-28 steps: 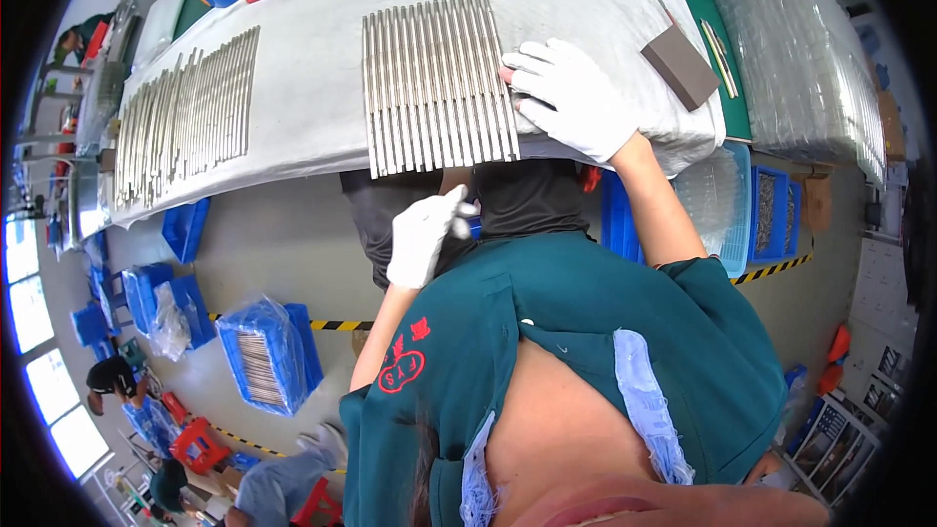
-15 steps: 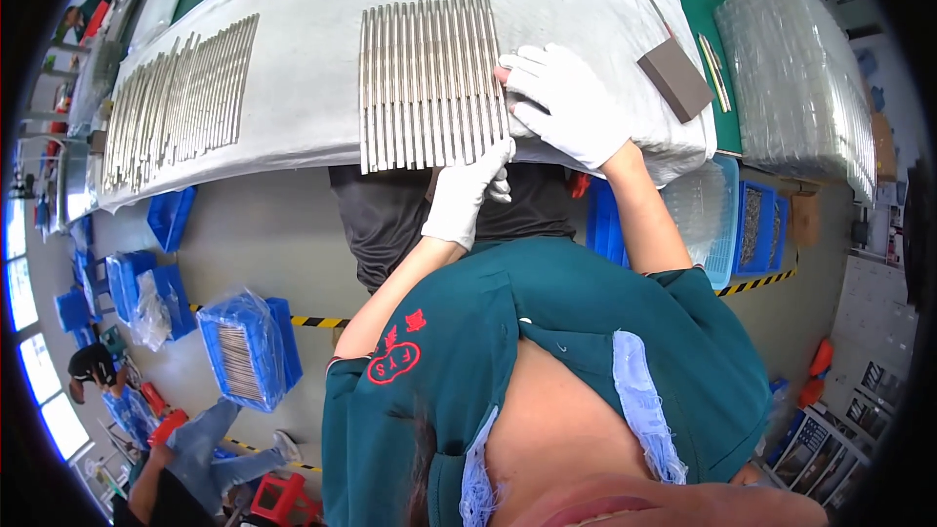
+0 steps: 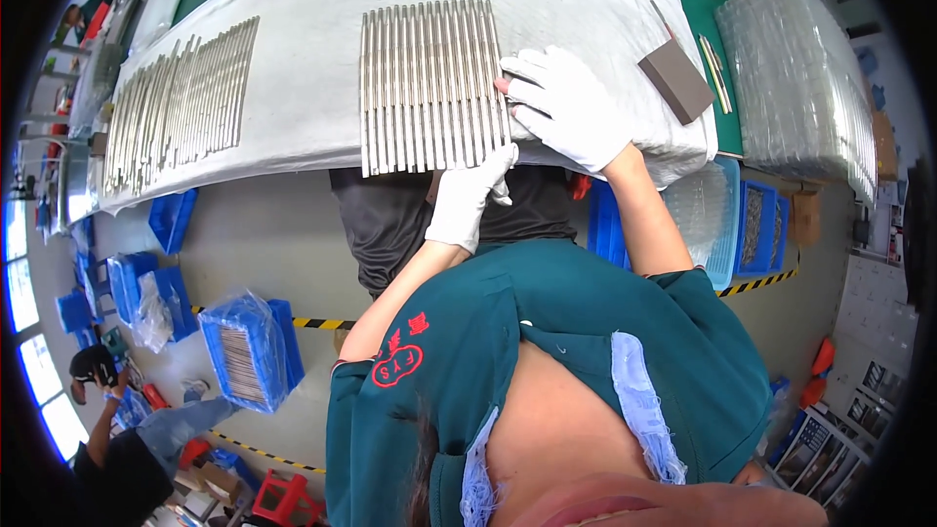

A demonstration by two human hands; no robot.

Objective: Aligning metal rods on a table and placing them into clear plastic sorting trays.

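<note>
has a row of rods (image 3: 425, 88) laid side by side on the white cloth (image 3: 303, 88), mid-table, with near ends at the front edge. rests the right hand (image 3: 568, 107), white-gloved, palm down beside the row — with fingers half spread and slightly bent, one tip bare, set against the last rod but closed around nothing. holds the left hand (image 3: 467, 197), gloved too, at the near ends of the right-most rods, with fingers loosely curled and one stretched forward; cannot tell whether gripping a rod or only touching.

has a second group (image 3: 181, 102) of rods farther left on the cloth, with uneven ends. has a grey block (image 3: 673, 80) well right of the row, near a clear stack (image 3: 800, 78). wears a green shirt (image 3: 586, 303). has a plastic-wrapped blue bin (image 3: 278, 356) on the floor — and, at lower left, a co-worker (image 3: 127, 468) in dark clothes.
</note>
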